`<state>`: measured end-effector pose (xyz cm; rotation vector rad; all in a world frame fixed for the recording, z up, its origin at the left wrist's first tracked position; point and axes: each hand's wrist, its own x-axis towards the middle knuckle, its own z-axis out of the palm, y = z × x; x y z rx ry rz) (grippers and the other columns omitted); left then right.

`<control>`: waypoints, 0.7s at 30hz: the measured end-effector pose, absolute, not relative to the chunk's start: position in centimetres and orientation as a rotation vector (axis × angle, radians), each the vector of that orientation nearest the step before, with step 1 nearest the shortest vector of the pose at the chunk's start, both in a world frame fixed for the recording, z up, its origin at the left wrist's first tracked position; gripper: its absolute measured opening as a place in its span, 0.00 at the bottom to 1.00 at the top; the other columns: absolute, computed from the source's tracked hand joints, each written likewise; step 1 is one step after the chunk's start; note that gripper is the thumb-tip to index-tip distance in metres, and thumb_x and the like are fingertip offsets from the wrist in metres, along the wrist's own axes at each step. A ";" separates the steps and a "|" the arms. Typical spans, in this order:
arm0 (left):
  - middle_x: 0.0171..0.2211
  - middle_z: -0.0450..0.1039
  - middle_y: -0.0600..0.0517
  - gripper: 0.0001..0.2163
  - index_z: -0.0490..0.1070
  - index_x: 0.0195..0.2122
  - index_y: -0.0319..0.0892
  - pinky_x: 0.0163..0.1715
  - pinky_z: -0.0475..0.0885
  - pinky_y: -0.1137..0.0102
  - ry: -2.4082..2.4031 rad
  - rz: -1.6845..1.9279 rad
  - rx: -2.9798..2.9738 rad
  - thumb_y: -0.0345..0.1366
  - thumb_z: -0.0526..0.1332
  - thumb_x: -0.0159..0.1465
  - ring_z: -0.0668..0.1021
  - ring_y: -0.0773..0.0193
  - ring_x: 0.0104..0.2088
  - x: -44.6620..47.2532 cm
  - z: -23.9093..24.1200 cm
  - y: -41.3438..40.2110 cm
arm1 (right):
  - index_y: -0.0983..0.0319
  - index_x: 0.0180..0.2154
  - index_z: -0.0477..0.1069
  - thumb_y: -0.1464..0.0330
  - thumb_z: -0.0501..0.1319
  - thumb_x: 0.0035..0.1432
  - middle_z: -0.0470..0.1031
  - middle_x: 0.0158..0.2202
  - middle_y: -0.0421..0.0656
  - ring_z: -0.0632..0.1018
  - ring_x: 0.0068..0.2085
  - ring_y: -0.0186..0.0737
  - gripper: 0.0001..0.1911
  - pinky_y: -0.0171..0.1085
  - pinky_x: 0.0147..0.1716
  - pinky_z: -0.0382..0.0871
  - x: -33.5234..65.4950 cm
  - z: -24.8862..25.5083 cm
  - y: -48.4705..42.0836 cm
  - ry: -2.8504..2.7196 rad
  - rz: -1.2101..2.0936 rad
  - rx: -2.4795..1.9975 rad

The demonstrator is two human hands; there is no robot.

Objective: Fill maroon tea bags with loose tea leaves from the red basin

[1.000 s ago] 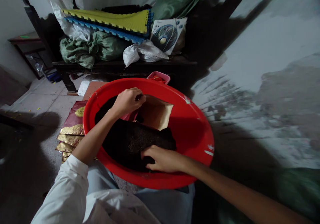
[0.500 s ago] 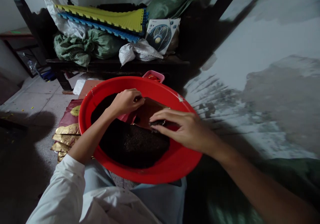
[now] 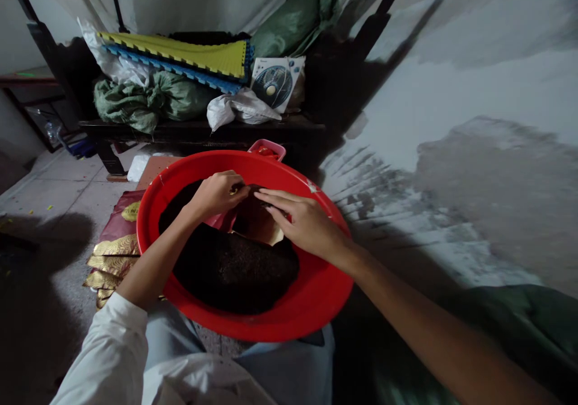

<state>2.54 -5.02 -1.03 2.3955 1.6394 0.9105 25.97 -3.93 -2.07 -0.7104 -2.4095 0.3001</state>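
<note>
Left grip (image 3: 219,191) pinching paper bag (image 3: 261,229), right grip (image 3: 303,223) slack, basin (image 3: 316,299) (dark leaves (image 3: 230,269)), tiled floor (image 3: 49,182), cluttered bench (image 3: 198,129)

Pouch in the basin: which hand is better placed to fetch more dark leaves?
Likely the right hand: it rests over the pouch mouth, while the left hand pinches its rim.

Mouth of brown pouch (image 3: 262,230) behind right hand (image 3: 307,224)
</note>
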 end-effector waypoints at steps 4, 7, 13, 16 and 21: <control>0.39 0.79 0.47 0.10 0.80 0.40 0.40 0.36 0.69 0.69 1.645 0.919 2.403 0.39 0.62 0.71 0.78 0.60 0.39 2.3 -1.0 -4.9 | 0.56 0.62 0.75 0.72 0.57 0.71 0.78 0.62 0.44 0.80 0.61 0.45 0.22 0.49 0.64 0.76 26.0 -2.4 -3.9 -2.379 0.309 -0.679; 0.40 0.79 0.47 0.09 0.80 0.40 0.39 0.35 0.68 0.70 1.637 0.922 2.399 0.38 0.62 0.71 0.78 0.61 0.38 2.3 -1.0 -5.0 | 0.57 0.59 0.78 0.69 0.62 0.70 0.81 0.57 0.45 0.83 0.56 0.46 0.18 0.48 0.58 0.81 25.9 -2.5 -4.0 -2.325 0.264 -0.662; 0.39 0.79 0.48 0.09 0.80 0.40 0.39 0.34 0.67 0.70 1.641 0.934 2.395 0.38 0.63 0.71 0.78 0.62 0.37 2.1 -1.0 -5.0 | 0.63 0.54 0.81 0.70 0.58 0.72 0.81 0.58 0.49 0.82 0.57 0.46 0.16 0.49 0.62 0.78 26.1 -2.9 -3.6 -2.329 0.144 -0.615; 0.40 0.80 0.47 0.09 0.81 0.41 0.40 0.34 0.67 0.70 1.676 0.980 2.373 0.38 0.63 0.71 0.78 0.61 0.38 1.8 -0.9 -5.0 | 0.62 0.64 0.73 0.77 0.53 0.70 0.73 0.66 0.48 0.76 0.65 0.44 0.25 0.49 0.66 0.74 26.2 -3.1 -3.2 -2.421 0.155 -0.618; 0.37 0.79 0.47 0.12 0.79 0.37 0.39 0.37 0.69 0.69 1.738 1.093 2.349 0.39 0.60 0.72 0.77 0.62 0.37 0.6 -0.9 -4.5 | 0.58 0.70 0.65 0.82 0.49 0.67 0.61 0.74 0.45 0.72 0.69 0.44 0.34 0.48 0.69 0.71 25.0 -3.2 -3.1 -2.492 0.135 -0.637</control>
